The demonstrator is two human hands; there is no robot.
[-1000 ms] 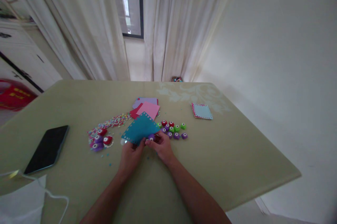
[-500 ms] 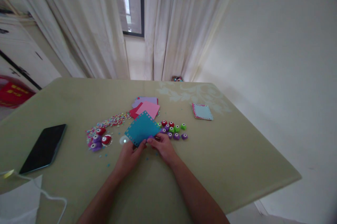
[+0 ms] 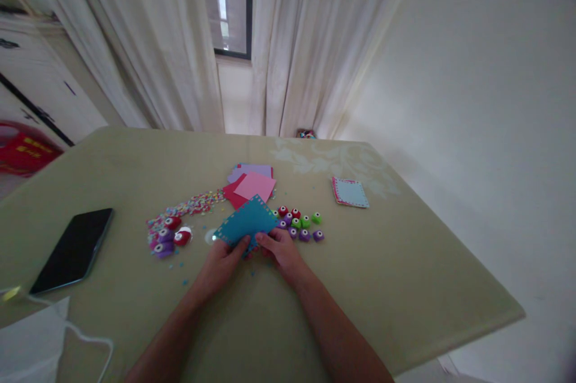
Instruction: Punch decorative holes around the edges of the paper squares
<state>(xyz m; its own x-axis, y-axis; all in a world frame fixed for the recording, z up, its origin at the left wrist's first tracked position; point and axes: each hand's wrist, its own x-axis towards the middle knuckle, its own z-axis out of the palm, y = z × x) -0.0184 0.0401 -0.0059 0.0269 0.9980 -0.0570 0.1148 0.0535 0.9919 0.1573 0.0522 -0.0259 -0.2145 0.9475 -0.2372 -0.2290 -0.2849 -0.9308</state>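
Note:
A teal paper square point(image 3: 246, 222) with punched holes along its edges is held low over the table by both hands. My left hand point(image 3: 224, 263) pinches its near left edge. My right hand point(image 3: 280, 250) is closed at its near right corner, where a small punch sat earlier; the punch is now hidden under the fingers and paper. Just beyond lie several small red, green and purple craft punches point(image 3: 299, 224).
Pink, red and lilac paper squares point(image 3: 252, 183) lie behind the teal one. Confetti point(image 3: 191, 206) and more punches point(image 3: 170, 236) are to the left, a dark phone point(image 3: 72, 249) farther left, a light-blue punched stack point(image 3: 350, 192) to the right. A white cable point(image 3: 85, 340) lies near left.
The teal square has tipped down flatter toward the table. Both hands stayed on its near edge, and the purple punch seen at the right fingers is no longer visible.

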